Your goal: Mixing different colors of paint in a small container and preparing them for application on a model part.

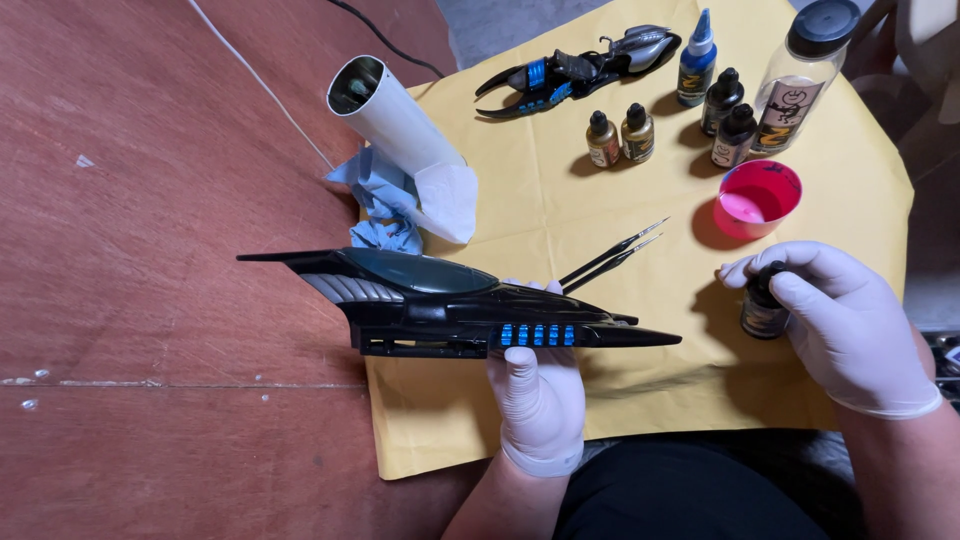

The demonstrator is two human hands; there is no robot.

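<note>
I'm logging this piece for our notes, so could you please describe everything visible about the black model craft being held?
The black model craft is long and sleek, seemingly glossy plastic, with a dark teal canopy, grey ribbed panels behind a pointed tip, and a row of blue squares along its side. It lies level, lengthwise across the view, above the yellow cloth and brown table. The gloved left hand grips it from beneath.

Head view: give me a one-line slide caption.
Gloved left hand holds a black model aircraft; gloved right hand grips a small dark bottle on yellow paper.

Model craft (450, 305) lies left of the bottle (763, 310); cup (758, 198) behind it
</note>
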